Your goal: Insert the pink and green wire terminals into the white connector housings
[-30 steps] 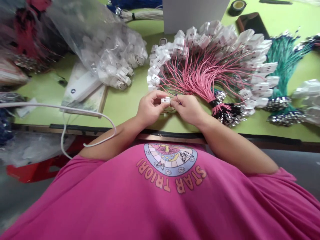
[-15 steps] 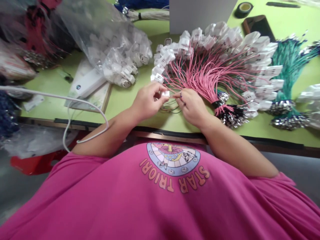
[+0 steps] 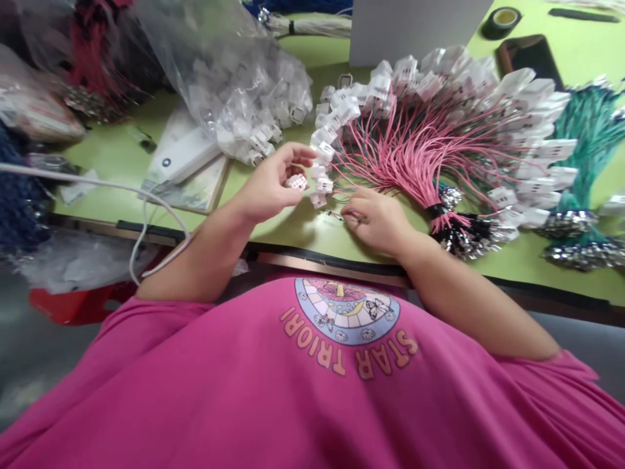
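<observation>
My left hand (image 3: 271, 185) is curled around small white connectors (image 3: 296, 182), which show in its palm between the thumb and fingers. To its right, my right hand (image 3: 374, 218) pinches thin wires with a small metal end (image 3: 334, 215) sticking out toward the left. Just beyond both hands, a fan of pink wires (image 3: 400, 156) spreads over the table, with white connectors (image 3: 322, 185) along its outer edge. The bundle's black-wrapped end with metal terminals (image 3: 463, 231) lies right of my right hand.
A clear bag of white connectors (image 3: 254, 98) sits at the upper left, near a white box (image 3: 188, 159). A white cable (image 3: 166, 205) crosses over my left forearm. Green wire bundles (image 3: 586, 150), a phone (image 3: 532, 58) and black tape (image 3: 502, 23) lie to the right.
My left hand has moved left, away from my right hand, and its fingers have opened somewhat around connectors. A white connector now lies at the near end of the row. The view has shifted slightly.
</observation>
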Motion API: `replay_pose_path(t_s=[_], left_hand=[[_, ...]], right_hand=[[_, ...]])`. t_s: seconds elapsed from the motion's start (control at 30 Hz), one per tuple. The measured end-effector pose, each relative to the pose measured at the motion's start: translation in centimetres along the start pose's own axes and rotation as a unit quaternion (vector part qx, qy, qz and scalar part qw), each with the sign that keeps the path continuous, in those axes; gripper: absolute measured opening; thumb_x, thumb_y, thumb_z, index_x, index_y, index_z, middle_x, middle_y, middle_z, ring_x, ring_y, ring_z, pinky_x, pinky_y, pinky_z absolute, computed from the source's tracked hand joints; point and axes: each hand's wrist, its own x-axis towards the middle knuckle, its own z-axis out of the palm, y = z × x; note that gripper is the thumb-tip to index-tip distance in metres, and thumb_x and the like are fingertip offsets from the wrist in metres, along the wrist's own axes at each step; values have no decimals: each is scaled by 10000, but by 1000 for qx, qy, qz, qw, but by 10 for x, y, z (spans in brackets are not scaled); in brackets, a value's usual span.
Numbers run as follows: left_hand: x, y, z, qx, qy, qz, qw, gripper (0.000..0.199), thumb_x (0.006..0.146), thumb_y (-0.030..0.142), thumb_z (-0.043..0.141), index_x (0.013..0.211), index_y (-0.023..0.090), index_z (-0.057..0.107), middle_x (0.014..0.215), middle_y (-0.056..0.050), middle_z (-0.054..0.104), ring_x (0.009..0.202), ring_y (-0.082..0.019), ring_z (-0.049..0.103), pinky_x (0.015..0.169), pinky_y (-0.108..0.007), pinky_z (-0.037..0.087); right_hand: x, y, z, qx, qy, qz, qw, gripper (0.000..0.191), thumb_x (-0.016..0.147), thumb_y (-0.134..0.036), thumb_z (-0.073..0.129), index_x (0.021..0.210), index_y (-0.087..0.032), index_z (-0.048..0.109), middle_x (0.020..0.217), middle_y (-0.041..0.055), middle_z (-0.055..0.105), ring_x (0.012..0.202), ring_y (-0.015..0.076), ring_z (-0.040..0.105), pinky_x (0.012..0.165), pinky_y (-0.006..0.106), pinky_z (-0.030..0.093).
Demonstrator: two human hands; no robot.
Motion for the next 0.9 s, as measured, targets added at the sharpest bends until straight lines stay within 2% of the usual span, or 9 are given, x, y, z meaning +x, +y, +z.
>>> replay_pose_path(t_s=[0.07, 0.17, 0.27, 0.33, 0.43, 0.53, 0.67, 0.77, 0.9], left_hand=[[-14, 1, -1, -109, 0, -33, 993, 440, 646, 145, 756, 1045, 195, 581, 1020, -32, 658, 891, -143, 654, 779, -276, 551], [-33, 4, 11, -239, -10, -117, 964, 412, 621, 178, 840, 930, 179, 567, 881, -6, 683, 802, -127, 685, 725, -249, 564], [-43, 6, 29, -325, -48, -215, 920, 417, 685, 309, 867, 963, 170, 589, 900, -28, 723, 756, -141, 724, 680, -266, 592], [-44, 7, 38, -356, -54, -246, 900, 428, 716, 362, 857, 1001, 177, 597, 959, -51, 740, 802, -172, 751, 665, -281, 607], [-40, 6, 43, -363, -48, -243, 898, 420, 760, 376, 831, 1057, 199, 593, 1035, -67, 745, 866, -207, 767, 613, -268, 604], [-37, 5, 43, -355, -43, -211, 910, 405, 784, 395, 816, 1069, 211, 595, 1050, -57, 737, 843, -185, 761, 592, -238, 592], [-37, 3, 48, -342, -6, -170, 924, 412, 667, 347, 907, 937, 177, 647, 991, -37, 733, 802, -114, 704, 654, -204, 581], [-37, -1, 53, -349, 2, -151, 925, 421, 608, 314, 937, 904, 173, 672, 1013, -41, 740, 845, -117, 692, 735, -235, 586], [-35, -3, 56, -350, 15, -145, 925, 427, 596, 284, 942, 910, 173, 674, 964, -23, 732, 831, -108, 694, 784, -245, 576]], right_hand=[[-1, 2, -4, 59, 45, 6, 997, 201, 839, -163, 525, 858, -173, 725, 927, 73, 715, 813, 177, 622, 721, 296, 442], [-2, 3, -7, 109, 57, 14, 992, 154, 808, -183, 572, 835, -177, 723, 817, 49, 715, 729, 162, 602, 676, 293, 429], [-2, 2, -9, 128, 60, -9, 990, 163, 846, -226, 586, 856, -184, 744, 814, 49, 717, 736, 163, 614, 703, 303, 444], [-3, 2, -9, 136, 70, -18, 988, 175, 873, -242, 580, 857, -194, 747, 815, 49, 711, 742, 162, 615, 717, 308, 453], [-3, 1, -12, 144, 86, -10, 986, 163, 888, -252, 577, 848, -209, 728, 782, 40, 686, 737, 162, 605, 717, 311, 454], [-3, 1, -15, 146, 83, 2, 986, 164, 902, -267, 568, 842, -211, 710, 766, 36, 674, 736, 162, 596, 729, 313, 450], [-4, 1, -20, 167, 41, 31, 985, 188, 902, -284, 557, 817, -193, 698, 753, 33, 676, 708, 153, 576, 704, 303, 431], [-3, 2, -22, 194, 10, 52, 980, 203, 895, -305, 558, 809, -185, 698, 712, 23, 658, 673, 149, 556, 660, 298, 405], [-3, 2, -23, 209, 14, 66, 976, 222, 888, -320, 561, 805, -174, 707, 683, 20, 640, 652, 141, 537, 642, 293, 387]])
